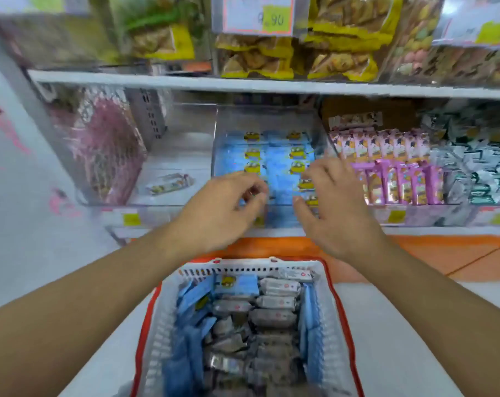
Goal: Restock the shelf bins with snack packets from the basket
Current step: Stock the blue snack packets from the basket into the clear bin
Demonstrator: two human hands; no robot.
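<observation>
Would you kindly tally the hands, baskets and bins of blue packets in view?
Hands: 2 (left hand, right hand)
Basket: 1
Blue-packet bin: 1
Total: 4

Single head-worn view — looking forward and down, close over basket (326, 305) toward shelf bins (271, 118).

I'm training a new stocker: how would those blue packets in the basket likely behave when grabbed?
The blue packets look thin and flat, so probably light and a little bendy. Their wrappers look smooth, so a stack may slide apart. Standing on edge in the white basket, they would likely topple if neighbours are removed.
</observation>
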